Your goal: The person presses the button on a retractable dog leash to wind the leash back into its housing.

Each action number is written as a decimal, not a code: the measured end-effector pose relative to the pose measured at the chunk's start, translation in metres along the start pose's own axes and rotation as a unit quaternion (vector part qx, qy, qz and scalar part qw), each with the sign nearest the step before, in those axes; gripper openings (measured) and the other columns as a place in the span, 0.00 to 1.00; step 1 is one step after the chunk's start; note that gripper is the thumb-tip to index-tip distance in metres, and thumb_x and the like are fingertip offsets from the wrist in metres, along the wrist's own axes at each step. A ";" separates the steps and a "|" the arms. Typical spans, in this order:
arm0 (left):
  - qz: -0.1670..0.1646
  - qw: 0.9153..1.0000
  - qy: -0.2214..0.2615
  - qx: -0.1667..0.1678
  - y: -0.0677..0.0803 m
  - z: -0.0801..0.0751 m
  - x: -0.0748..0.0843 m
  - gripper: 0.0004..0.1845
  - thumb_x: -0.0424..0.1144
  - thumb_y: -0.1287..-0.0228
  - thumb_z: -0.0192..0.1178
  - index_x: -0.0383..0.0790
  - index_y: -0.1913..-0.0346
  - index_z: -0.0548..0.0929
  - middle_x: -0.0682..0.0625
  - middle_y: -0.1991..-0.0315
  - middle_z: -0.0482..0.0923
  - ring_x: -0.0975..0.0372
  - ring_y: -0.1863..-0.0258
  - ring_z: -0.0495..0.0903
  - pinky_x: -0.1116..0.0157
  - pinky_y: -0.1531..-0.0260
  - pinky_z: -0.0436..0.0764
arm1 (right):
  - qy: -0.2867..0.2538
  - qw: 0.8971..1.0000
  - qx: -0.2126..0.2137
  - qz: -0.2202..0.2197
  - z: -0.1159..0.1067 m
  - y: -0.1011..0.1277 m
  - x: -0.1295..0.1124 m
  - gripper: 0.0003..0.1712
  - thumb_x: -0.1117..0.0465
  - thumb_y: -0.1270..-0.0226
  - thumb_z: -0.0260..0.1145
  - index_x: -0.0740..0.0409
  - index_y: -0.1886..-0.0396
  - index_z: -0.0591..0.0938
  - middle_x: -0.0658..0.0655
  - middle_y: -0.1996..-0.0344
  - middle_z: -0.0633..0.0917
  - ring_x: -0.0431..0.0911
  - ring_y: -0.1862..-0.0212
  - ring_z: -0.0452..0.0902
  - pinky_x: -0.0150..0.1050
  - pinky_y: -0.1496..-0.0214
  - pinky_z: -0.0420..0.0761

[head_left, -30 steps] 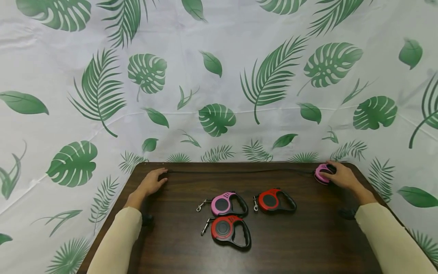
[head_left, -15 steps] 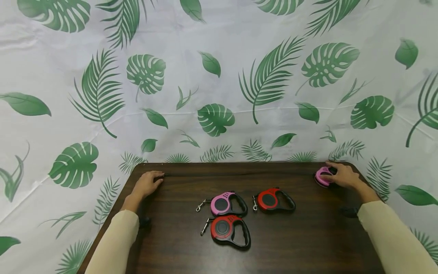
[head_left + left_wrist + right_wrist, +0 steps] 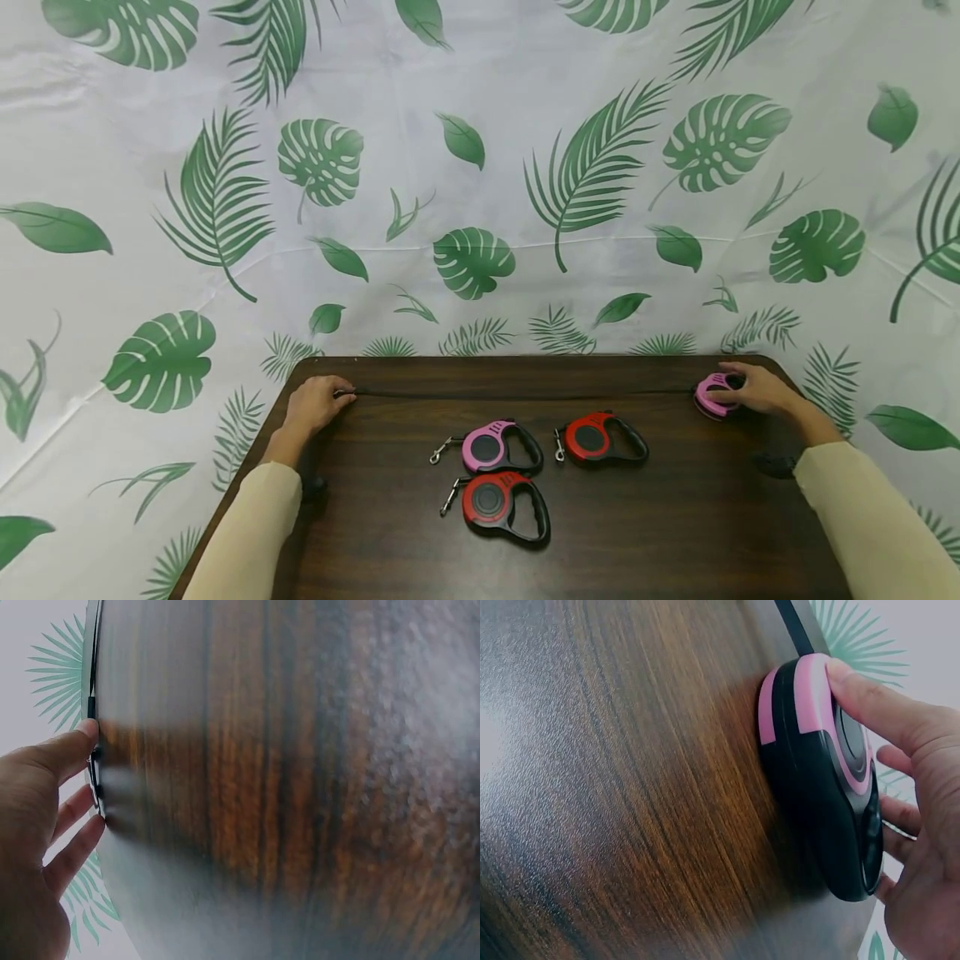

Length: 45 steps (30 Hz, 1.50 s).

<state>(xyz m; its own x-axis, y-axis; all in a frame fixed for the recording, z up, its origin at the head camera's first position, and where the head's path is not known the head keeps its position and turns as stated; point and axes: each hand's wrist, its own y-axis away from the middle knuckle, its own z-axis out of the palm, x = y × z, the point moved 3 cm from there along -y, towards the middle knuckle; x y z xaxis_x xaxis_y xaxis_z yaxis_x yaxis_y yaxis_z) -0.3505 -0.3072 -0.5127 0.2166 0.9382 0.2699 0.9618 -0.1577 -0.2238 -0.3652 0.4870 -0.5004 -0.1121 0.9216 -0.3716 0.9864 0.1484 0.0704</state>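
A pink and black retractable leash (image 3: 711, 394) (image 3: 817, 772) lies at the far right of the dark wooden table (image 3: 675, 517). My right hand (image 3: 753, 389) (image 3: 904, 802) grips its housing, thumb on the pink top and fingers curled behind it. Its thin black cord (image 3: 525, 392) runs taut across the table to my left hand (image 3: 318, 404) (image 3: 90, 776), which pinches the cord's clip end (image 3: 94, 761) between thumb and fingers near the far left corner. The clip is mostly hidden by the fingers.
Three more leashes lie in the table's middle, nearer to me than the cord: a pink one (image 3: 495, 446), a red one (image 3: 600, 437) to its right and another red one (image 3: 502, 504) in front. A leaf-print cloth (image 3: 480, 208) hangs behind and around the table.
Both hands have drawn slightly toward me, bringing the taut cord off the far edge. The left hand has also shifted a little to the left.
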 end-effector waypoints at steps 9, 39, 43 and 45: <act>-0.011 1.000 0.002 0.005 -0.002 -0.003 0.001 0.06 0.41 0.33 0.74 0.42 0.58 0.93 0.40 0.54 0.91 0.40 0.55 0.87 0.39 0.62 0.85 | -0.019 1.000 0.006 0.005 -0.002 -0.001 -0.001 0.55 0.39 0.36 0.77 0.79 0.29 0.69 0.89 0.34 0.69 0.80 0.36 0.69 0.75 0.37 0.72; 0.027 0.998 -0.006 -0.056 -0.008 -0.003 0.004 0.07 0.38 0.35 0.73 0.40 0.59 0.91 0.46 0.61 0.89 0.46 0.58 0.88 0.42 0.57 0.85 | -0.014 0.999 0.042 -0.028 -0.007 0.003 0.005 0.55 0.38 0.42 0.82 0.77 0.31 0.74 0.85 0.36 0.73 0.74 0.39 0.71 0.73 0.37 0.71; 0.037 0.998 -0.002 -0.057 -0.007 -0.006 0.005 0.07 0.38 0.37 0.74 0.38 0.60 0.91 0.46 0.64 0.88 0.49 0.62 0.87 0.44 0.58 0.85 | -0.003 0.998 0.050 -0.044 -0.010 0.004 0.005 0.54 0.37 0.44 0.82 0.76 0.33 0.76 0.82 0.39 0.76 0.69 0.44 0.73 0.67 0.43 0.75; 0.049 0.998 0.000 -0.051 -0.006 -0.008 0.005 0.07 0.37 0.38 0.74 0.37 0.60 0.91 0.47 0.65 0.87 0.51 0.63 0.86 0.45 0.58 0.85 | 0.004 0.997 0.060 -0.056 -0.013 0.005 0.004 0.52 0.37 0.45 0.83 0.74 0.36 0.79 0.80 0.42 0.79 0.67 0.46 0.75 0.61 0.47 0.76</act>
<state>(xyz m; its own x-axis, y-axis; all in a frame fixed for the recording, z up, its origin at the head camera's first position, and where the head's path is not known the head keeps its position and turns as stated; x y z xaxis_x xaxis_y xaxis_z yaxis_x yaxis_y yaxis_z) -0.3543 -0.3037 -0.5027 0.3109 0.9167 0.2510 0.9478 -0.2794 -0.1536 -0.3621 0.4961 -0.4893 -0.2219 0.9047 -0.3638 0.9751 0.2064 -0.0815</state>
